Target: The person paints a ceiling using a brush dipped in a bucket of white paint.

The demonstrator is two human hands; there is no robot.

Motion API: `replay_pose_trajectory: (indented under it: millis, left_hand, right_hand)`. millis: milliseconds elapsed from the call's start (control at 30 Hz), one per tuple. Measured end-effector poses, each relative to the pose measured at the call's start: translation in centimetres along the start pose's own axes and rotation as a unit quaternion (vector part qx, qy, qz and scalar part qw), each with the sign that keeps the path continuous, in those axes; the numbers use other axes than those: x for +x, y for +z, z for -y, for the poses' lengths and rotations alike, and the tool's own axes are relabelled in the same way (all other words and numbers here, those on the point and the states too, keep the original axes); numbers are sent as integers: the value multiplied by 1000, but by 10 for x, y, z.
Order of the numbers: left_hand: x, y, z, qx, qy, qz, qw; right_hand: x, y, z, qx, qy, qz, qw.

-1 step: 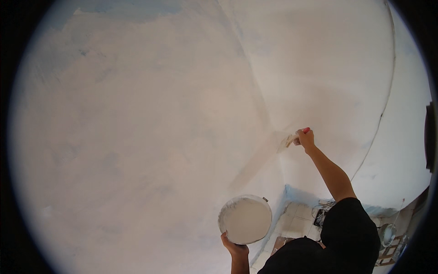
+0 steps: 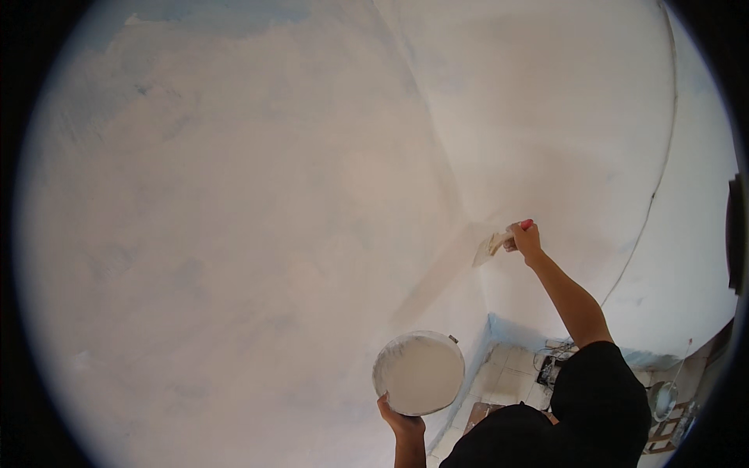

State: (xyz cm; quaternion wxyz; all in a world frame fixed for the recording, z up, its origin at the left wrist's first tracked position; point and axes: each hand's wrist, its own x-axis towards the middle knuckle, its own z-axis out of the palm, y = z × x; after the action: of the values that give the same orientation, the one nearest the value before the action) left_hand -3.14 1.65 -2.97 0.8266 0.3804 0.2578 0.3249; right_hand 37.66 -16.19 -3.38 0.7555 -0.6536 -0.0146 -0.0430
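Note:
My left hand grips the near rim of a round bucket, its thumb over the edge. Pale, creamy paint fills much of the bucket. Higher up and to the right, my right hand is closed round the handle of a paintbrush with a red handle end. The wide, pale bristles point down and left, at the inner corner where the left wall meets the right wall. Whether the bristle tips touch the wall, I cannot tell.
Bluish patches show at the upper left. A thin cable runs down the right wall. Below lies a tiled floor with a dark device and wires. A round metal-looking container and wooden frame are at the lower right.
My right hand has shifted very slightly right and down with the paintbrush, and the bristles show more plainly. The bucket and my left hand have hardly moved.

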Motion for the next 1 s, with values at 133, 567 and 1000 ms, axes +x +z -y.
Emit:
replay_pose_trajectory:
  millis: [133,567,1000]
  left_hand:
    - [4,2,4,-21,-7,1,1000]
    - [0,11,4,-63,35,81,994]
    - [-3,23,-2,-30,21,69,997]
  right_hand:
    - [-90,-18,95,127,37,170,977]
    - [-233,30,133,-269,-392,367,800]
    - [-218,4,160,-88,-114,388,911]
